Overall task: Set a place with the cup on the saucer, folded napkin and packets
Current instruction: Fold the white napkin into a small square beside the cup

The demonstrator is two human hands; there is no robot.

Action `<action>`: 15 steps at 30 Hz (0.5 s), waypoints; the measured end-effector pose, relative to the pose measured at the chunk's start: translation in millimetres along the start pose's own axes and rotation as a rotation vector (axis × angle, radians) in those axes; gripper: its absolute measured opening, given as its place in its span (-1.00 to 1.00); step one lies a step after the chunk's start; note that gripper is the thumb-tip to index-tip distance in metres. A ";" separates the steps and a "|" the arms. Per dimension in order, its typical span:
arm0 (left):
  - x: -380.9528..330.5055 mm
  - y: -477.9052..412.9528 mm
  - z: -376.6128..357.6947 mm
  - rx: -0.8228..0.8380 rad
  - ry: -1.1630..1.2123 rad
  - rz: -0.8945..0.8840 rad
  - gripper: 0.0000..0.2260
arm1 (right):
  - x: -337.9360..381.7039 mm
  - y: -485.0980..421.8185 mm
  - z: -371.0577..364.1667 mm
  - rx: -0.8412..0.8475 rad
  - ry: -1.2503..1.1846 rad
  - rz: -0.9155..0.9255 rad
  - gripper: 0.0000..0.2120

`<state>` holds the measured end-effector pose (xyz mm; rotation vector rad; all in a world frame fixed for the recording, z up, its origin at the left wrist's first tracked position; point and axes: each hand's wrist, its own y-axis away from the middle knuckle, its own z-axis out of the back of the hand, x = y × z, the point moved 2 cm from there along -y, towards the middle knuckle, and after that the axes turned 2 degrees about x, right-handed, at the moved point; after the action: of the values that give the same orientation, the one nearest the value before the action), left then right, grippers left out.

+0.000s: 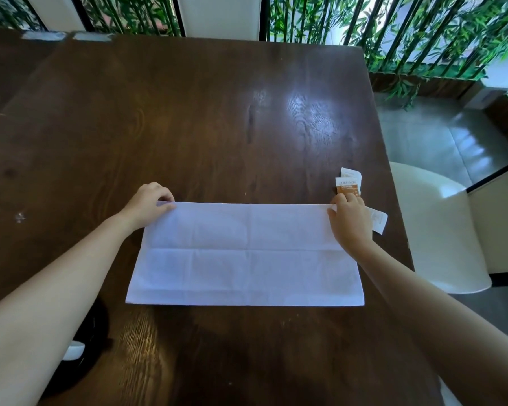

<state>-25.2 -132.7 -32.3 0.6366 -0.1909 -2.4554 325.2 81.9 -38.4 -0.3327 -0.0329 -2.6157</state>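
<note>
A white napkin lies flat on the dark wooden table, a wide rectangle with fold creases. My left hand pinches its far left corner. My right hand pinches its far right corner. Just behind and beside my right hand lie packets: a brown and white one, a white one behind it, and another white one partly under my hand. A dark round saucer with a white cup shows at the lower left, mostly hidden by my left forearm.
The table's right edge runs close to the packets. A white chair stands past that edge on a grey floor. Bamboo plants and a planter box line the far side.
</note>
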 end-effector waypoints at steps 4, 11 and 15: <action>2.1 -1.2 0.7 0.031 0.010 0.012 -0.93 | -0.5 0.7 -1.9 0.017 0.054 0.022 -0.85; 5.4 -8.5 6.6 0.116 -0.012 0.026 -0.97 | -3.6 -12.5 -0.4 0.124 0.154 0.093 -0.83; 8.7 -10.4 10.8 0.185 -0.032 0.029 -0.86 | -1.4 -26.7 7.1 0.259 0.215 0.118 -0.80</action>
<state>-41.8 -129.3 -29.2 0.6687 -0.4413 -2.4394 315.1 106.5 -30.9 0.0370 -0.2670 -2.4773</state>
